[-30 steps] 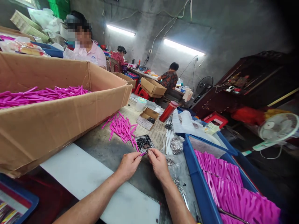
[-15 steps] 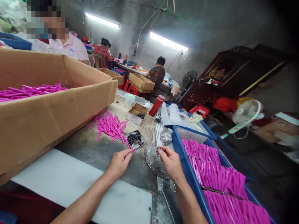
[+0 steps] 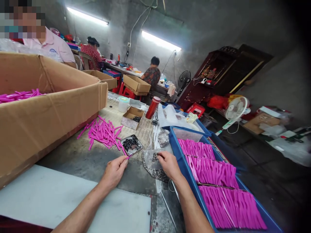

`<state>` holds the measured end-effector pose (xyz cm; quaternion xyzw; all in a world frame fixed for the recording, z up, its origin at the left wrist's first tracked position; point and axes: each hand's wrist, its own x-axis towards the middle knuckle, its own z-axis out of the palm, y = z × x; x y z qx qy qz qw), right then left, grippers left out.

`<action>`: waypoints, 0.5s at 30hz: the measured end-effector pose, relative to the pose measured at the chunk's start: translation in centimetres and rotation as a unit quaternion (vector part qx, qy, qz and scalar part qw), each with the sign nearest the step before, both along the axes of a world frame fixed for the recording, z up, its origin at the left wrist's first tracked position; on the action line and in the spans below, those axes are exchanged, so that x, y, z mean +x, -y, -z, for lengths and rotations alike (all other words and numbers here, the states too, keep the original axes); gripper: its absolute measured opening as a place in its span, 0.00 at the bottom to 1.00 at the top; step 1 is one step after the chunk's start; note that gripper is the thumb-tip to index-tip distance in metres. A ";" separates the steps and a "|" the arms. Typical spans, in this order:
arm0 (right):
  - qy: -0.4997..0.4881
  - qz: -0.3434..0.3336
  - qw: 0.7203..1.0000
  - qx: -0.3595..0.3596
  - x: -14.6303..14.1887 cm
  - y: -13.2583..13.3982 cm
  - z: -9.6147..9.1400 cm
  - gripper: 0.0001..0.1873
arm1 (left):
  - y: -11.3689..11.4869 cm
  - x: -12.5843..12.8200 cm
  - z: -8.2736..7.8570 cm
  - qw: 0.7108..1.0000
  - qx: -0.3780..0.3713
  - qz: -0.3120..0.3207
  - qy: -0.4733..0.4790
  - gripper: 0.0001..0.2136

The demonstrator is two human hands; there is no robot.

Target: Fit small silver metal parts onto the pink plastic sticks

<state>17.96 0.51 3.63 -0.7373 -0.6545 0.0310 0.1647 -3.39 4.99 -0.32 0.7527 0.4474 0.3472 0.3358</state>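
Note:
My left hand (image 3: 114,171) is closed in a pinch on a thin pink stick (image 3: 128,156) whose tip pokes out toward a small dark tray of black parts (image 3: 131,144). My right hand (image 3: 169,165) is closed over a clear plastic bag of small silvery metal parts (image 3: 153,168), its fingertips pinching inside the bag; what they hold is too small to see. A loose pile of pink sticks (image 3: 103,132) lies on the grey table just beyond my left hand.
A big cardboard box (image 3: 48,110) with pink sticks fills the left. A blue tray (image 3: 184,168) with rows of pink sticks sits at the right. A small carton (image 3: 132,117), a red flask (image 3: 152,107) and a white fan (image 3: 235,110) stand beyond. Other people sit at the back.
My right hand left the pink stick and moved right into the bag of metal parts. My left hand kept the stick. The view swung right.

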 end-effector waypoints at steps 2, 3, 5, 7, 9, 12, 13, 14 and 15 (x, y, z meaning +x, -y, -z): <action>0.057 -0.011 0.997 -0.047 -0.2 -0.9 0.3 0.12 | 0.0 -0.1 0.1 1.000 0.001 0.001 -0.002 0.13; 0.072 -0.015 0.995 -0.062 -0.3 -1.2 0.5 0.13 | 0.0 -0.1 0.1 1.000 0.001 0.001 -0.001 0.13; 0.083 -0.017 0.993 -0.077 -0.4 -1.9 1.1 0.13 | 0.0 -0.1 0.2 1.000 0.002 0.000 -0.001 0.13; 0.096 -0.012 0.991 -0.091 -0.4 -2.3 1.6 0.13 | -0.1 -0.1 0.4 1.000 0.005 0.000 -0.001 0.13; 0.109 -0.004 0.989 -0.103 -0.4 -2.6 2.1 0.12 | -0.2 -0.1 0.5 1.000 0.006 0.002 0.000 0.13; 0.121 0.002 0.986 -0.116 -0.4 -3.0 2.4 0.12 | -0.2 0.0 0.5 1.000 0.005 0.005 0.002 0.13; 0.123 0.002 0.985 -0.118 -0.4 -3.1 2.5 0.11 | -0.2 0.0 0.5 1.000 0.004 0.005 0.002 0.13; 0.125 0.002 0.985 -0.120 -0.4 -3.1 2.5 0.11 | -0.2 0.0 0.4 1.000 0.002 0.005 0.001 0.13; 0.126 0.002 0.985 -0.119 -0.4 -3.1 2.5 0.11 | -0.2 0.0 0.4 1.000 0.000 0.005 0.001 0.13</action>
